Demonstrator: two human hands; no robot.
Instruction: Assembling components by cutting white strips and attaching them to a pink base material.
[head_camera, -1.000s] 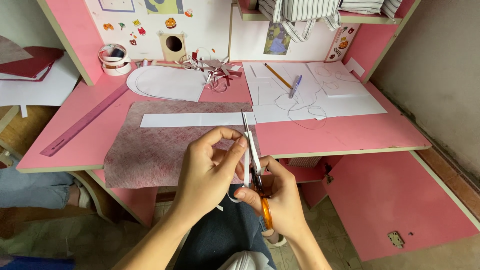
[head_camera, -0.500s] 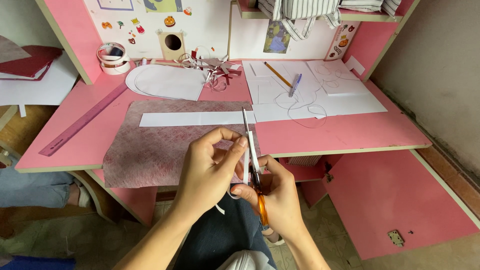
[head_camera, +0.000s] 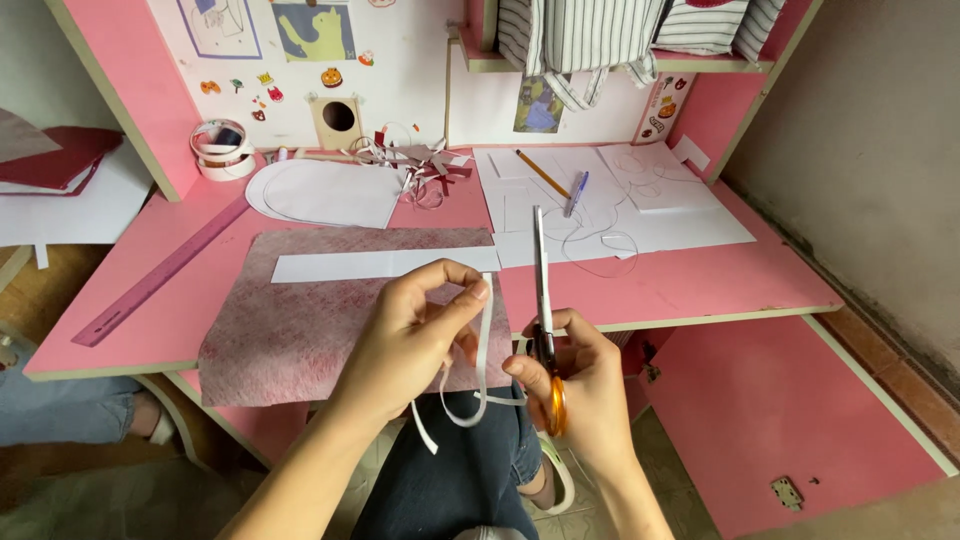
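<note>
My left hand (head_camera: 415, 335) pinches the top of a narrow white paper strip (head_camera: 483, 350) that hangs down and curls over my lap. My right hand (head_camera: 585, 385) grips orange-handled scissors (head_camera: 543, 310), blades closed and pointing up and away, just right of the strip. Both hands hover at the front edge of the pink desk (head_camera: 690, 285), above a mottled pink sheet (head_camera: 300, 320). A long white paper strip (head_camera: 385, 263) lies flat across that sheet.
A purple ruler (head_camera: 165, 272) lies diagonally at the left. Rounded white paper cut-outs (head_camera: 325, 192), paper scraps (head_camera: 420, 165), tape rolls (head_camera: 222, 147), white sheets (head_camera: 640, 205) with a pencil (head_camera: 542, 172) and pen (head_camera: 575, 193) sit farther back. Another person's leg (head_camera: 70, 410) is at lower left.
The thin strip now hangs free from my left hand, apart from the scissors. The scissors have shifted slightly right and their blades are closed.
</note>
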